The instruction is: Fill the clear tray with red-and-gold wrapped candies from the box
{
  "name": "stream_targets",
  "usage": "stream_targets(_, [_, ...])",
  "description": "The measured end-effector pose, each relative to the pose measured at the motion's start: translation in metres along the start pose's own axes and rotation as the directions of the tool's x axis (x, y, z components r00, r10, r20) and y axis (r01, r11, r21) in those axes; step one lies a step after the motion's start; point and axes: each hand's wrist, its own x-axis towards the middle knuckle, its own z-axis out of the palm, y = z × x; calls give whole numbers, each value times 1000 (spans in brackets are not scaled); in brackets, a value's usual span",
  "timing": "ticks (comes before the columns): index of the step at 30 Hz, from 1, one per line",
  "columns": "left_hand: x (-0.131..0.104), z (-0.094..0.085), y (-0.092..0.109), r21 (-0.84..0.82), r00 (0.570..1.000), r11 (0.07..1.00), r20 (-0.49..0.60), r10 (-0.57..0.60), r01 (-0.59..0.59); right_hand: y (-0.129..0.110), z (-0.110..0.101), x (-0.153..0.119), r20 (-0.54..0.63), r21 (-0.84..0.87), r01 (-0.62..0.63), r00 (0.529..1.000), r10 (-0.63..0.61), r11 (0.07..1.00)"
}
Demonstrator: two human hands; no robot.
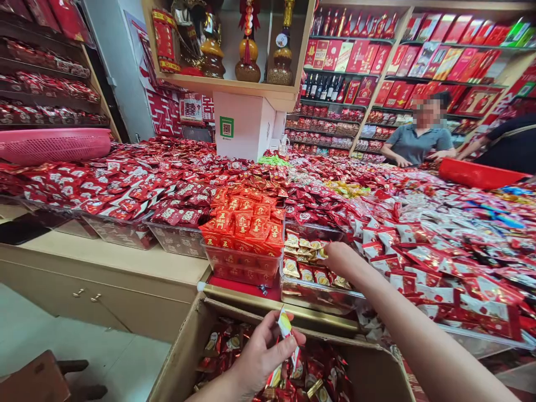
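Observation:
My left hand (266, 349) is closed on a small wrapped candy (285, 324) in white, yellow and red, held above an open cardboard box (180, 352). Many shiny red candy packets (228, 340) lie inside that box. My right hand (337, 259) reaches over a clear plastic bin (322, 298) on the counter. Gold and red wrapped candies (307, 273) stand in rows in this bin. The fingers of the right hand point away from me and are mostly hidden, close to a gold wrapper at the bin's far side.
Left of the bin stands a clear tub (243, 265) heaped with bright red packets. More bins of red and white packets (456, 279) spread right. A pink basket (54, 145) lies back left. A person (421, 142) stands behind the counter near a red tray (481, 174).

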Motion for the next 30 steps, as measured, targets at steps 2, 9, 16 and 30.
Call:
stream_targets(2, [0, -2, 0, 12, 1000, 1000, 18, 5, -6, -1, -1, 6, -47, -10, -9, 999, 8, 1000])
stream_targets(9, [2, -6, -7, 51, 999, 998, 47, 28, -30, -5, 13, 26, -19, -48, 33, 999, -33, 998])
stream_targets(16, [-1, -2, -4, 46, 995, 999, 101, 5, -10, 0, 21, 35, 31, -38, 29, 999, -27, 999])
stream_targets(30, [1, -5, -7, 73, 996, 997, 86, -10, 4, -12, -3, 22, -163, 80, 163, 975, -149, 983])
